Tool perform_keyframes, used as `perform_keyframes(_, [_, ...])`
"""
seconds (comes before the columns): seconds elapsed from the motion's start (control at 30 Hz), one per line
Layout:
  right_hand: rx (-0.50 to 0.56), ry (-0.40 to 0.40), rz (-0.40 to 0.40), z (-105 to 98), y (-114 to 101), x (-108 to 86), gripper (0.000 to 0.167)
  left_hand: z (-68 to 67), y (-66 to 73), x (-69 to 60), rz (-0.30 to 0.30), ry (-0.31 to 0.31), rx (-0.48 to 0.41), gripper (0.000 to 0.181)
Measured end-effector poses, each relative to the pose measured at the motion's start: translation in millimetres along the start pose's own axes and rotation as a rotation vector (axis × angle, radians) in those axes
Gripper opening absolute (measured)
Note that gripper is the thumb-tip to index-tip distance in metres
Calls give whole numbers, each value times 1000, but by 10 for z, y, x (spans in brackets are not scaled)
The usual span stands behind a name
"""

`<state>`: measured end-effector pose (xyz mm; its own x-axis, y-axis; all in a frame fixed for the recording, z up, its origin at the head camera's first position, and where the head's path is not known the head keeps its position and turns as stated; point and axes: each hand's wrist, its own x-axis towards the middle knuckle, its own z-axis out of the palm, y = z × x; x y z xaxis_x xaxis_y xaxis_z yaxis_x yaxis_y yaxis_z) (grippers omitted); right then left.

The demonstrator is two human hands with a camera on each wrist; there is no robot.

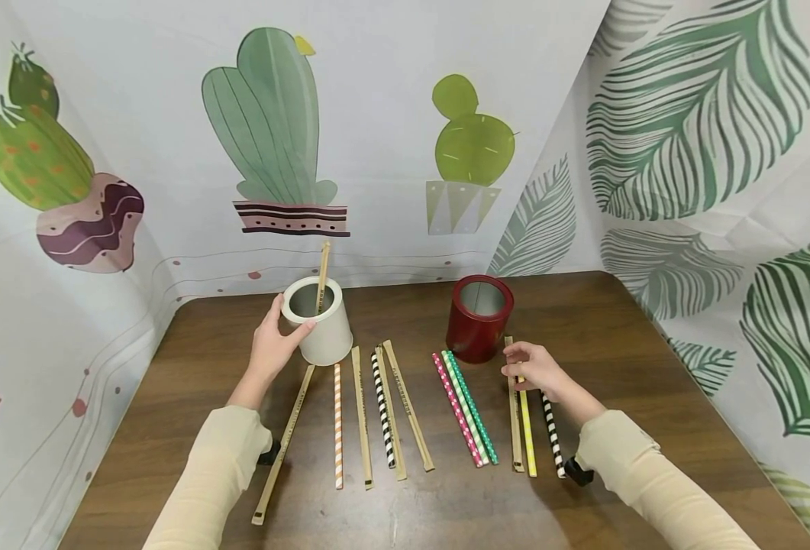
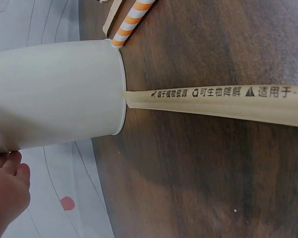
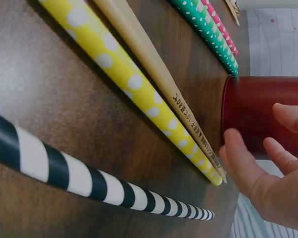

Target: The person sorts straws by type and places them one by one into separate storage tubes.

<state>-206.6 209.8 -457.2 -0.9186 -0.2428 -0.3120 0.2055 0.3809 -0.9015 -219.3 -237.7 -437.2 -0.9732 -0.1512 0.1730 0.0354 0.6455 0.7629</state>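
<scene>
Broadly, dark wood-grain bench (image 1: 411,305) beneath everything. Toward its back edge, two upright cans: white can (image 1: 330,336) at left, red can (image 1: 469,336) at right. Bare metallic gleam inside, so likely thin sheet metal: light, stiff, slightly slippery, dentable; best taken round the upper wall, close under the rim. Leaning wrapped straw (image 1: 324,267) inside the white can. Nearer, straws laid out lengthwise: orange-striped straw (image 1: 338,435) before the white can; pink straw (image 1: 458,412) and green straw (image 1: 475,412) before the red can; farther right, yellow straw (image 1: 527,435) between plain wrapped straw (image 1: 516,435) and black-striped straw (image 1: 552,435). Probably feather-light, stiff lengthwise, easily creased, prone to roll; best pinched gently. Smallest, fingers. Left hand (image 1: 275,347): thumb and fingers widely parted round the white can's rim, gripping it. Right hand (image 1: 540,372): fingers loosely bent and apart, nothing gripped, above the far ends of yellow straw and plain wrapped straw, near the red can; contact unclear.
</scene>
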Motion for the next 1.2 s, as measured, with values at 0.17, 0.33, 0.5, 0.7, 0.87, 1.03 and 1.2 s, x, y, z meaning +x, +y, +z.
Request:
perform_keyframes(0.17, [-3,26,11,1,45,4,50,1,1,-2,-4,-4,-1,88])
perform_keyframes(0.33, [-2,42,14,13,71,1,51,-3,12,-4,-8,-10,2,88])
perform_keyframes(0.5, [11,40,34,57,93,6,50,-5,16,-3,-14,-16,6,88])
perform_keyframes(0.7, [31,42,42,152,107,2,49,-3,8,-1,-10,-13,16,87])
perform_keyframes(0.87, [26,74,63,246,128,9,48,-3,6,2,-9,-12,16,88])
perform_keyframes(1.03, [42,128,74,353,163,39,49,-6,6,4,-15,-18,16,89])
perform_keyframes(1.2, [44,195,63,453,198,59,49,-10,11,1,-19,-27,13,89])
